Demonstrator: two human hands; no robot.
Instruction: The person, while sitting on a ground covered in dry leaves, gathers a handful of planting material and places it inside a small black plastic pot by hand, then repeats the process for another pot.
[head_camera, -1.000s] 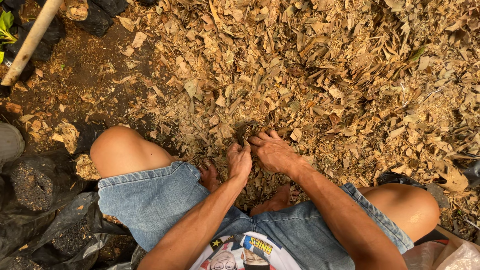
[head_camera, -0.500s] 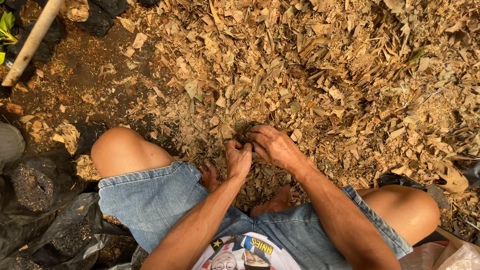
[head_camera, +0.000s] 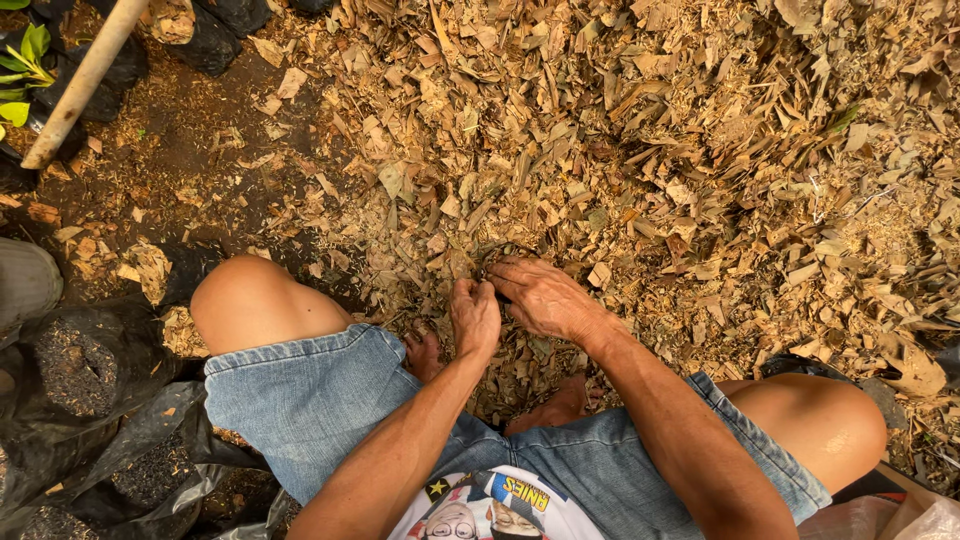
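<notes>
I squat over a heap of dry chopped leaves (head_camera: 640, 150). Both hands meet in front of my knees, at the near edge of the heap. My left hand (head_camera: 475, 315) is curled into a loose fist, its fingertips pinching a thin dark edge (head_camera: 497, 256) that pokes out of the leaves; it looks like the rim of a black bag. My right hand (head_camera: 545, 295) lies next to it, fingers bent and touching the same dark edge. Most of that dark thing is buried, so I cannot tell its shape.
Black plastic bags (head_camera: 70, 370) filled with dark soil stand at the left by my knee. A pale pole (head_camera: 85, 80) slants across the top left beside a small green plant (head_camera: 25, 75). Bare dark ground (head_camera: 190, 150) lies left of the heap.
My right hand has drawn in from lying spread on the leaves and now curls beside the left hand. The left hand has shifted slightly forward to the dark edge.
</notes>
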